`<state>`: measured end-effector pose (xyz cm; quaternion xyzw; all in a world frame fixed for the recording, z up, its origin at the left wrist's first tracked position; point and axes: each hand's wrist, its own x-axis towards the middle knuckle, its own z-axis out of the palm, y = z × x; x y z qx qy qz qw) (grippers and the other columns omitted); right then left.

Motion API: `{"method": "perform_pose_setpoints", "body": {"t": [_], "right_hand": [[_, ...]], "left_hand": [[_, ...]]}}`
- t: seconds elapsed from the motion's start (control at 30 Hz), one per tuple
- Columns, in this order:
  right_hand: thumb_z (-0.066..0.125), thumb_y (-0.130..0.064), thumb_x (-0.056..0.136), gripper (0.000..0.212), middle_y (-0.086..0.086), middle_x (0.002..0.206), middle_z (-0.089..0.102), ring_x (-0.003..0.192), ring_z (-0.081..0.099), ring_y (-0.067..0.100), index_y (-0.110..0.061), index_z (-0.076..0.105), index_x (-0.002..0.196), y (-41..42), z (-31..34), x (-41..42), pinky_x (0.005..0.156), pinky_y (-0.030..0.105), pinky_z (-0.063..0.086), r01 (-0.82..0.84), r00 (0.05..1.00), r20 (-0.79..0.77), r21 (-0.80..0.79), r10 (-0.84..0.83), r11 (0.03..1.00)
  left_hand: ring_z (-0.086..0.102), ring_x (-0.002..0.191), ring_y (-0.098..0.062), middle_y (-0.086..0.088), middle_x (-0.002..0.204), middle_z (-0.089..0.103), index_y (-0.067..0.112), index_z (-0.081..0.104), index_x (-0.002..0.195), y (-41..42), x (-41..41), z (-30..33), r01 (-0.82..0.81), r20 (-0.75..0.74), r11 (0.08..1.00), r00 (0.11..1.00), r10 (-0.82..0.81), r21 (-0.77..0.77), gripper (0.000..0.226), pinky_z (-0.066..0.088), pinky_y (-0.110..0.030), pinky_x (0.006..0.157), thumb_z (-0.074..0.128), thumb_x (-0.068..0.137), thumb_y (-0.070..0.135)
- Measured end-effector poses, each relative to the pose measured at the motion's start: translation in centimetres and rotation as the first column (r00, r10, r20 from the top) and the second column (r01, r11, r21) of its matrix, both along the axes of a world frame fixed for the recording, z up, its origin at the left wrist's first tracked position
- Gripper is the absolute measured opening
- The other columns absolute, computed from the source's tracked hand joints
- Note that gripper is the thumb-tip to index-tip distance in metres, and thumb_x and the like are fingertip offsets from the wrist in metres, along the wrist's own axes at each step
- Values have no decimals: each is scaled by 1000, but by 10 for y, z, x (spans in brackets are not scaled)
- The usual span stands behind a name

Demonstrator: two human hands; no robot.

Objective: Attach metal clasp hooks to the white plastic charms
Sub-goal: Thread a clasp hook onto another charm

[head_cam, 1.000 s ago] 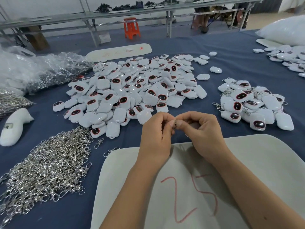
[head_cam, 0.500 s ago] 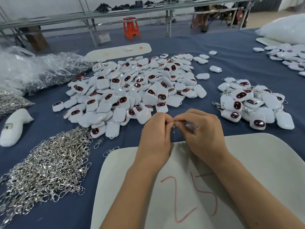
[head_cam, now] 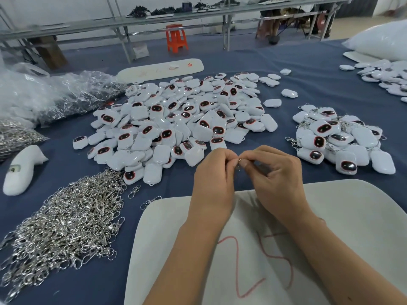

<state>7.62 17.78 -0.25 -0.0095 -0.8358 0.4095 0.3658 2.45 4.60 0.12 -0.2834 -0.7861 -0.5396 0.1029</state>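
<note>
At the centre of the frame we see the left hand and the right hand meeting fingertip to fingertip above the near edge of the blue tabletop. The fingers of both hands are curled in tight, pinching a small metal clasp hook between them; only a glint of its ring and a short dangling part shows. Whether a charm is tucked in the right palm we cannot tell.

Just above the hands lies the big heap of white plastic charms, many showing dark oval faces. At the right of the frame sits a smaller pile of charms with hooks attached. At lower left spreads the mound of loose silver clasp hooks, with two strays beside it.

Under the forearms lies a white foam board marked with red numerals. At the upper left we see crumpled clear plastic bags, and an orange stool stands beyond the tabletop.
</note>
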Motion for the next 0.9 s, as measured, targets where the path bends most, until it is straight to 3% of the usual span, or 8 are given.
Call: {"method": "perform_pose_setpoints", "body": {"t": [0.1,0.23,0.47,0.6,0.7,0.77,0.8,0.9], "right_hand": [[75,1,90,18,-3,81,70,72,64,20,-15,80,87,-2,-1,0,68,39,51,-18,1000,-4,-103,18,995],[74,3,90,22,-9,79,68,70,61,15,-18,79,86,-7,-1,0,71,23,45,-37,999,1,-209,38,977],[73,4,91,25,-8,78,68,70,58,11,-19,79,85,-11,3,1,71,20,44,-73,997,16,-295,82,953],[69,-14,99,18,-13,67,66,60,52,5,-25,77,87,-11,3,-1,61,16,42,-47,992,93,-347,84,937],[55,-22,99,15,-9,72,63,64,52,7,-21,70,99,-5,3,-5,62,23,44,18,994,96,-567,44,824],[62,-13,97,14,-8,85,66,70,55,9,-20,62,109,0,3,-5,72,32,49,5,992,90,-702,82,712],[69,-10,95,21,-6,91,67,75,57,12,-22,60,111,2,3,-4,76,36,51,10,991,100,-708,86,706],[80,-14,89,24,-4,96,74,83,66,9,-20,69,110,8,5,0,78,23,55,-4,995,74,-664,71,748]], "left_hand": [[56,73,-17,4,76,60,13,62,88,3,0,-1,-5,5,1000,1000,5,18,17,46,-32,67,54,101,6],[54,69,-15,7,73,58,17,60,86,6,-1,-1,-11,20,997,1000,10,79,17,44,-26,63,50,100,12],[53,66,-11,10,70,56,21,57,86,7,0,-1,-3,13,992,1000,1,126,17,40,-18,62,50,99,13],[53,69,-13,8,73,57,15,57,84,2,-2,-1,-23,-18,996,1000,24,88,16,41,-20,63,46,94,10],[53,73,-18,6,76,57,16,54,83,0,-1,-1,-21,-30,999,999,22,47,15,44,-30,66,44,91,9],[54,75,-19,5,78,58,15,54,84,-1,0,-2,-3,-29,1000,1000,4,9,14,45,-33,67,45,93,8],[54,76,-19,5,80,59,15,54,85,-1,1,-2,11,-30,1000,999,-11,-12,14,45,-34,68,46,93,7],[54,78,-17,5,82,58,16,53,86,0,2,-2,39,-44,997,998,-42,-72,17,43,-33,68,48,94,1]]}}
